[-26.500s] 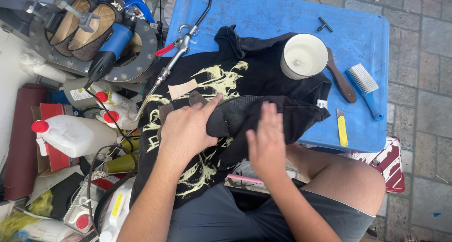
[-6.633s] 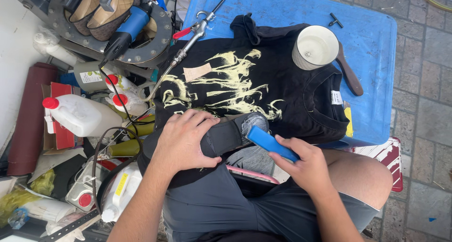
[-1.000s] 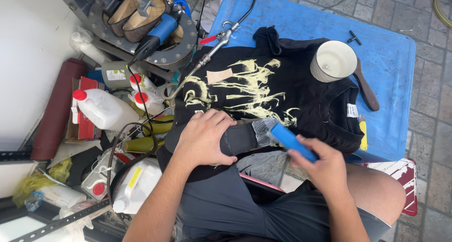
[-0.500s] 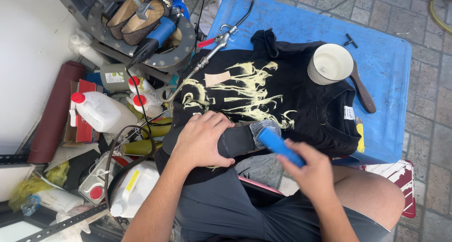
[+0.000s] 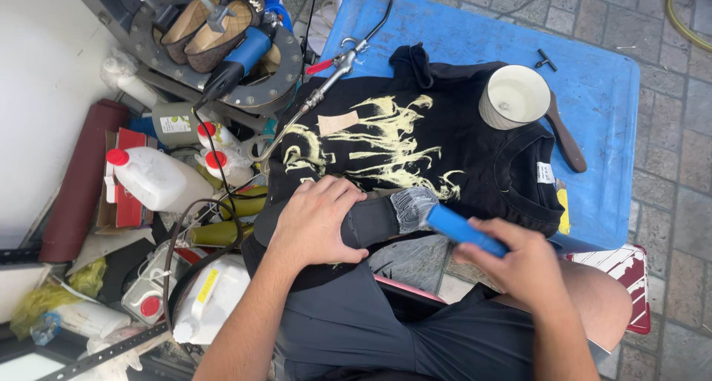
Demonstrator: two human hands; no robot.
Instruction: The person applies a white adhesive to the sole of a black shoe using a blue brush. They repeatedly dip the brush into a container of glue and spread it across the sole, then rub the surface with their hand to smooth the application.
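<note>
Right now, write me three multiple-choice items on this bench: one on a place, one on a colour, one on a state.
1. Where does the white cup stand?
A. on the black shirt's upper right part
B. on the paving
C. beside the white jug

2. What colour is the handle of the brush in the right hand?
A. red
B. blue
C. yellow

3. How is the left hand placed?
A. lifted off everything
B. holding the cup
C. pressed on the dark shoe sole

Key: 1 A, the cup sits on the shirt on the blue table. 2 B, the handle is bright blue. 3 C, the fingers wrap the sole.
</note>
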